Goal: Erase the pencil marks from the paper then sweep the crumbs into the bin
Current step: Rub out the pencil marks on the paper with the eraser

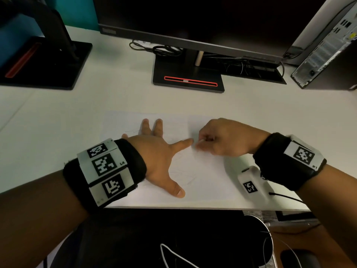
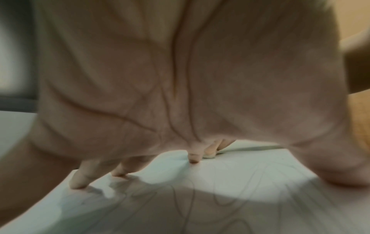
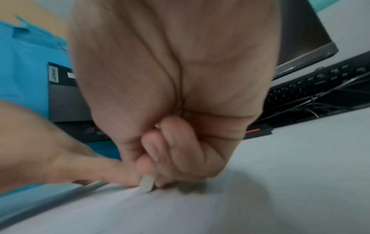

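Paper with faint pencil marks lies flat on the white surface.
Left hand presses it, fingers spread wide; right hand pinches a white eraser, its tip touching the paper beside the left forefinger.

The head view looks steeply down on the paper from above, while both wrist views sit low and close over it, facing each other across the sheet they share.
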